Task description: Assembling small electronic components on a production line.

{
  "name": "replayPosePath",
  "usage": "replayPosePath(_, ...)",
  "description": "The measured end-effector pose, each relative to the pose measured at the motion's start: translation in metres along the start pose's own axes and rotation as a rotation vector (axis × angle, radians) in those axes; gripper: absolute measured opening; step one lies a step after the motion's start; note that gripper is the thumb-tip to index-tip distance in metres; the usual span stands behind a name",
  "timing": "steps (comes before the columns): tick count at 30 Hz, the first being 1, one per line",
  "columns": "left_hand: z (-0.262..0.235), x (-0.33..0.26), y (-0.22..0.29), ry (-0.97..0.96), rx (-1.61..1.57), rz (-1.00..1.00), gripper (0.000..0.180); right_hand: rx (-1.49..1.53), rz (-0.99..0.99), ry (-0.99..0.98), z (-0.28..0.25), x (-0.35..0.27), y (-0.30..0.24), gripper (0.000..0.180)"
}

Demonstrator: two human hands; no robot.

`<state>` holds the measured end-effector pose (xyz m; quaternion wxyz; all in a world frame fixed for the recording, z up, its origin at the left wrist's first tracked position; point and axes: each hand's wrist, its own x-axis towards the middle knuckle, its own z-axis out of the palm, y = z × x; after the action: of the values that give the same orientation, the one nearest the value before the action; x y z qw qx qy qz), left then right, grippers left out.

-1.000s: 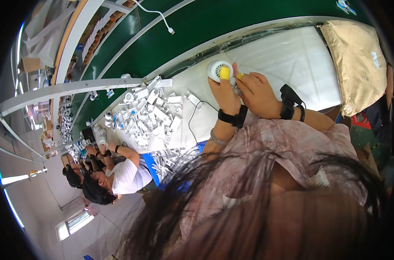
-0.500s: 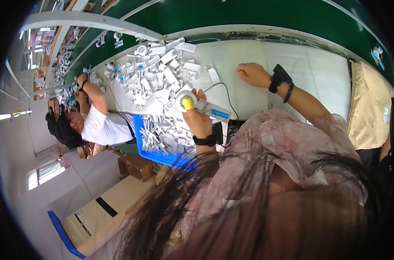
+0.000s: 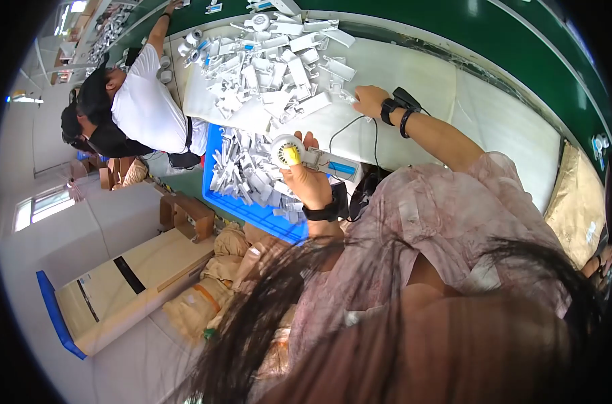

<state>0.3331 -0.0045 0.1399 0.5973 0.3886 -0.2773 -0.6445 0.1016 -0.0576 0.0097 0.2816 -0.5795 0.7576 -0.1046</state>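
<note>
My left hand (image 3: 307,183) is wrapped round a small white handheld fan (image 3: 287,151), its round grille facing up. A yellow cover sits on the thumb, which presses against the grille. The fan's handle lies open to the right, showing a blue battery (image 3: 342,167) and thin wires. My right hand (image 3: 371,102) is stretched over the bench, fingertips closed at the end of a white plastic part (image 3: 341,91) beside the heap. Its fingertips are small in view. A heap of white plastic housings (image 3: 279,64) covers the bench to its left.
A blue bin (image 3: 255,219) of white plastic pieces stands left of my left hand. A black cable (image 3: 352,124) loops near the bench's front edge. Tan sacking (image 3: 575,209) lies at the right. A co-worker in a white shirt (image 3: 148,124) works at the left.
My right hand has moved left to the white part at the heap's edge. My left hand still holds the fan. The view has shifted, and the co-worker's arm now reaches farther across the bench.
</note>
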Motion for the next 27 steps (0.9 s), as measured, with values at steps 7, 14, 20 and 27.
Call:
replayPosePath(7,0.013,0.012,-0.010,-0.048,-0.043,-0.019,0.040,1.493,0.298,0.375,-0.062,-0.012,0.050,0.017)
replayPosePath(14,0.066,0.036,-0.051,-0.129,-0.052,-0.099,0.036,0.855,-0.216,0.276,-0.092,-0.112,0.023,0.037)
replayPosePath(20,0.112,0.053,-0.081,-0.173,0.016,-0.182,0.031,0.397,-0.389,0.456,-0.092,-0.161,-0.016,0.042)
replayPosePath(27,0.128,0.053,-0.093,-0.266,0.024,-0.173,0.031,0.408,-0.226,0.584,-0.091,-0.151,-0.001,0.044)
